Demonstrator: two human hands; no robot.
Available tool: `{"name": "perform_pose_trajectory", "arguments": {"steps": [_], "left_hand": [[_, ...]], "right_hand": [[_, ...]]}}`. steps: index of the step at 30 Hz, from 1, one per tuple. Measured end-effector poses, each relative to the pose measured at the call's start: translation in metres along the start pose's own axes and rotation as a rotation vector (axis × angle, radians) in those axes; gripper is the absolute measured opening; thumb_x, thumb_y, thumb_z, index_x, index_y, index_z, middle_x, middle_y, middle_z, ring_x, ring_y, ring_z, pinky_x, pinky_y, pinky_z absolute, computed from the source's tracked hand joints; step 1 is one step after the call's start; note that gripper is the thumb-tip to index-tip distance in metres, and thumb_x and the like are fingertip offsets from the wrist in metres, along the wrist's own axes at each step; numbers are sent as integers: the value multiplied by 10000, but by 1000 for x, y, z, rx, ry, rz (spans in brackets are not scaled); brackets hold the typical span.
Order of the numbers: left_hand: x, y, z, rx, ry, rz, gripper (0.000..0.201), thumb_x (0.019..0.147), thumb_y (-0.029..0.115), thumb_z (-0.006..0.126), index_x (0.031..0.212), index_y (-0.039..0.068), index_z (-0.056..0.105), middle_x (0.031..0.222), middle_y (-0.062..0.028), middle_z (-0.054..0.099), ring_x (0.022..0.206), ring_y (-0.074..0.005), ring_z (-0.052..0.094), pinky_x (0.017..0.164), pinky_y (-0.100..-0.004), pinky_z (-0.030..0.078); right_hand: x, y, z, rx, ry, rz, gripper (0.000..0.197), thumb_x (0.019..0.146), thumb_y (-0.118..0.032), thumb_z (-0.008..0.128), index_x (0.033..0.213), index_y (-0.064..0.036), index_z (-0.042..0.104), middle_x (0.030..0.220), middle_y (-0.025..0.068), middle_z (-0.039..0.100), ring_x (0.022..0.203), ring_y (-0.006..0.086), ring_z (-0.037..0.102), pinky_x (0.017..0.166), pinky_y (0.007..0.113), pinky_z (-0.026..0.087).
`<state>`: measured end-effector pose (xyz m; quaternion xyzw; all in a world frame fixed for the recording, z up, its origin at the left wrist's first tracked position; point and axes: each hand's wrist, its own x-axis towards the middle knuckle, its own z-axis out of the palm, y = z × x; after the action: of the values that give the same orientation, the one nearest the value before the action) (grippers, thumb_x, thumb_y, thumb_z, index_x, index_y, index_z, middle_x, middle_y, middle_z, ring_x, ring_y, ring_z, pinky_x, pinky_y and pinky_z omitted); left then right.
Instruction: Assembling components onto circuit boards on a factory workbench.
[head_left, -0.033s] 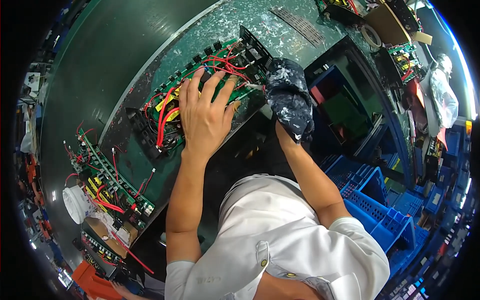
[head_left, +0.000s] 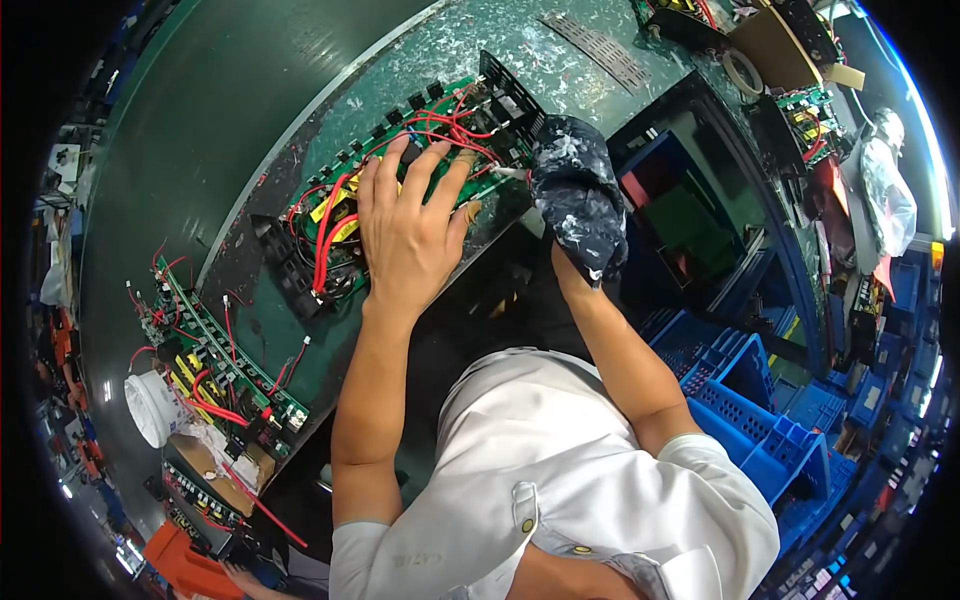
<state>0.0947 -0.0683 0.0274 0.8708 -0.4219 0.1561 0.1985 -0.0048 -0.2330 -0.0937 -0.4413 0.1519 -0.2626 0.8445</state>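
A green circuit board [head_left: 345,160] with red wires, yellow-wrapped parts and black end pieces lies on the bench. My left hand [head_left: 410,225] rests palm down on its near side, fingers spread. Black, white-smeared material [head_left: 580,190] covers my right hand at the board's right end, hiding the fingers. Out of its left side a thin whitish nozzle [head_left: 510,173] points at the board, close to the red wires. Most of the tool behind the nozzle is hidden inside the covering. A slotted black plate [head_left: 510,95] stands at the board's far right end.
More wired boards [head_left: 215,365] lie at the left, beside a white roll [head_left: 150,408]. Blue crates [head_left: 760,430] stand at my right, below a dark-framed opening [head_left: 690,200]. A perforated metal strip [head_left: 600,55] lies on the white-smeared bench, and a tape roll [head_left: 742,73] sits at far right.
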Motion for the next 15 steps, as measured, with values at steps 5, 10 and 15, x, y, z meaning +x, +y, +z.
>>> {"name": "perform_pose_trajectory", "arguments": {"steps": [5, 10, 15], "left_hand": [[0, -1, -1, 11, 4, -2, 463, 782, 214, 762, 1222, 142, 638, 1278, -53, 570, 1276, -350, 447, 1066, -520, 337], [0, -1, -1, 9, 3, 0, 456, 785, 210, 758, 1219, 141, 638, 1277, -55, 572, 1273, -351, 449, 1067, -520, 336], [0, 0, -1, 6, -8, -4, 458, 783, 210, 759, 1219, 141, 638, 1276, -55, 573, 1273, -353, 449, 1068, -519, 334]], "right_hand": [[-4, 2, -7, 85, -29, 19, 429, 1038, -307, 366, 1364, -55, 482, 1393, 96, 512, 1273, 207, 486, 1089, 348, 374], [-4, 4, -12, 176, -58, 27, 426, 1042, -284, 370, 1379, -43, 464, 1399, 105, 503, 1282, 211, 478, 1107, 351, 360], [1, 10, -15, 268, -90, 41, 424, 1046, -261, 374, 1395, -31, 447, 1406, 113, 493, 1290, 216, 469, 1125, 354, 346]]}}
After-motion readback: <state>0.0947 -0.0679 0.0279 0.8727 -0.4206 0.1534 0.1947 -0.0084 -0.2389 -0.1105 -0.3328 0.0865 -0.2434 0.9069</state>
